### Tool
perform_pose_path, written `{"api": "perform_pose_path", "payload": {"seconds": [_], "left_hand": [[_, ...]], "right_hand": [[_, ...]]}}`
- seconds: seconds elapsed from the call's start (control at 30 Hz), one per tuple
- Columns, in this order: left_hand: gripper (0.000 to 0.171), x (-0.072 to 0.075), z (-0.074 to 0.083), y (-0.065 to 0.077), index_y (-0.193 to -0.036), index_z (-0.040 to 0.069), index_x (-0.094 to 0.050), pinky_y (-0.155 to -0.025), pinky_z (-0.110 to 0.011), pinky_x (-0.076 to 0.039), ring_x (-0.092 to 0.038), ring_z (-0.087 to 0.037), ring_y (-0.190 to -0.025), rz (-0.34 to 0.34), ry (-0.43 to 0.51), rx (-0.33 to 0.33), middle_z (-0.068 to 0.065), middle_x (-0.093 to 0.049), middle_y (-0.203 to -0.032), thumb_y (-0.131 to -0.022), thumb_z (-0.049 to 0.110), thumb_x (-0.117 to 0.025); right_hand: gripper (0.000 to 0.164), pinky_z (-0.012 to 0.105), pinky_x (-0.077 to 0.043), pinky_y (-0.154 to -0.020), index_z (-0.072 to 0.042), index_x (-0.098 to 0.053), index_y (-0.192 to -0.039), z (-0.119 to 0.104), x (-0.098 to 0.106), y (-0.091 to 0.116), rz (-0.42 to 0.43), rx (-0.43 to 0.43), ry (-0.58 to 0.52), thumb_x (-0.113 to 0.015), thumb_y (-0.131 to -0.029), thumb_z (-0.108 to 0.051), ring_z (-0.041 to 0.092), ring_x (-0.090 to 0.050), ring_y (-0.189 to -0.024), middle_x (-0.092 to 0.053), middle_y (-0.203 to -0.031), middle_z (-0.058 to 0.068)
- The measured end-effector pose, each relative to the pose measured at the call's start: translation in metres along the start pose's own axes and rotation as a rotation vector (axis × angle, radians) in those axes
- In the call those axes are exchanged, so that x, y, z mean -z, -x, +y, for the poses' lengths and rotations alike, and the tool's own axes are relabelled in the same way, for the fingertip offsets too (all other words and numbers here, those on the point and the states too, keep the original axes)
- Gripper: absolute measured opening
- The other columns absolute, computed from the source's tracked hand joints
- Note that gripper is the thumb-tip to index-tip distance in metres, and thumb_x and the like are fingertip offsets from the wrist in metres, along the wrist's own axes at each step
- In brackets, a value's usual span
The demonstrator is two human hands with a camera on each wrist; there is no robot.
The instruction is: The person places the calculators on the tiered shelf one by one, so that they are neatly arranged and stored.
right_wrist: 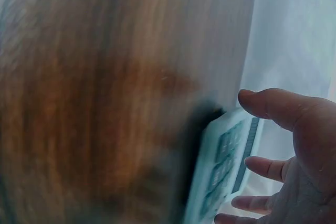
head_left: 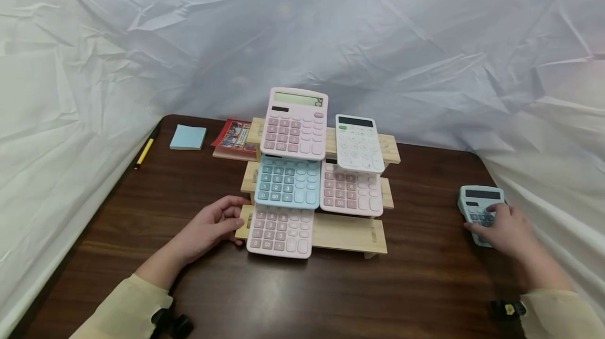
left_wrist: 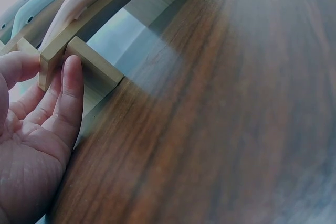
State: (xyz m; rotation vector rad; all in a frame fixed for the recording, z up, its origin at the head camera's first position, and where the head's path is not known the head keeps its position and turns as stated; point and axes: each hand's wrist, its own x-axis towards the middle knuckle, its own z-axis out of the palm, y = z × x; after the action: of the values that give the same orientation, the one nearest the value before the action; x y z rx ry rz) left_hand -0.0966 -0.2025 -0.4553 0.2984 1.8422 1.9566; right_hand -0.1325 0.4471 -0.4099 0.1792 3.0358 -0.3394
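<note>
My left hand (head_left: 215, 223) pinches the left end of the lowest step of a three-step wooden rack (head_left: 350, 231). In the left wrist view its thumb is at one face of the board (left_wrist: 51, 61), with fingertips beneath. My right hand (head_left: 508, 231) is over a light blue calculator (head_left: 479, 203) at the table's right side. Its fingers are spread, and its thumb lies near the calculator's edge (right_wrist: 226, 156) in the right wrist view. On the rack lean a pink calculator (head_left: 295, 118) reading 29, a white one (head_left: 359, 142), a blue one (head_left: 287, 181), and two lower pink ones (head_left: 351, 192).
A blue sticky-note pad (head_left: 188, 137) and a yellow-and-black marker (head_left: 144, 152) lie at the back left of the dark wooden table (head_left: 293, 297). Behind the rack's left side is a red booklet (head_left: 233, 134). White sheeting (head_left: 378, 40) hangs around the table.
</note>
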Motion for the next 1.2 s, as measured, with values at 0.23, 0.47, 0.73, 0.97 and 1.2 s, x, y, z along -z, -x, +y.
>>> {"api": "perform_pose_path", "payload": {"seconds": [0.23,0.47,0.73,0.97,1.2], "left_hand": [[0.046,0.0,-0.001,0.0,-0.138,0.005,-0.039,-0.075,-0.053,-0.056,-0.059,-0.025,-0.073,-0.006,-0.005,-0.01,-0.026,-0.052,-0.106,-0.098,0.017,-0.059],[0.045,0.0,-0.001,-0.002,-0.138,0.005,-0.04,-0.074,-0.054,-0.056,-0.058,-0.024,-0.071,-0.015,-0.004,-0.02,-0.026,-0.053,-0.105,-0.098,0.017,-0.059],[0.047,-0.002,0.003,0.0,-0.138,0.006,-0.039,-0.074,-0.053,-0.056,-0.058,-0.023,-0.07,-0.001,0.002,-0.014,-0.025,-0.053,-0.105,-0.098,0.017,-0.059],[0.046,-0.004,0.005,0.0,-0.138,0.006,-0.04,-0.074,-0.053,-0.056,-0.058,-0.024,-0.071,0.01,-0.001,-0.006,-0.025,-0.052,-0.106,-0.098,0.017,-0.06],[0.047,-0.002,0.003,0.0,-0.139,0.005,-0.039,-0.075,-0.052,-0.056,-0.062,-0.03,-0.083,0.003,-0.009,-0.002,-0.028,-0.052,-0.11,-0.098,0.018,-0.059]], "right_hand": [[0.109,0.074,-0.029,-0.083,0.019,-0.007,-0.143,0.016,-0.005,-0.007,-0.049,-0.033,-0.015,-0.066,-0.086,-0.053,0.07,-0.02,-0.11,-0.015,-0.126,0.057],[0.119,0.071,-0.035,-0.079,0.018,-0.002,-0.143,0.022,-0.004,-0.008,-0.115,-0.044,0.037,-0.065,-0.082,-0.063,0.068,-0.026,-0.104,-0.021,-0.121,0.056],[0.126,0.071,-0.035,-0.077,0.017,-0.005,-0.144,0.018,-0.006,-0.008,-0.127,-0.06,0.096,-0.063,-0.076,-0.072,0.072,-0.028,-0.1,-0.025,-0.12,0.055],[0.123,0.07,-0.036,-0.073,0.014,-0.007,-0.145,0.001,-0.004,0.004,-0.138,-0.049,0.062,-0.062,-0.077,-0.073,0.069,-0.031,-0.099,-0.027,-0.116,0.056],[0.115,0.072,-0.03,-0.074,0.012,-0.007,-0.147,-0.026,-0.004,0.02,-0.11,0.012,-0.008,-0.064,-0.082,-0.064,0.071,-0.023,-0.105,-0.019,-0.124,0.056]]}}
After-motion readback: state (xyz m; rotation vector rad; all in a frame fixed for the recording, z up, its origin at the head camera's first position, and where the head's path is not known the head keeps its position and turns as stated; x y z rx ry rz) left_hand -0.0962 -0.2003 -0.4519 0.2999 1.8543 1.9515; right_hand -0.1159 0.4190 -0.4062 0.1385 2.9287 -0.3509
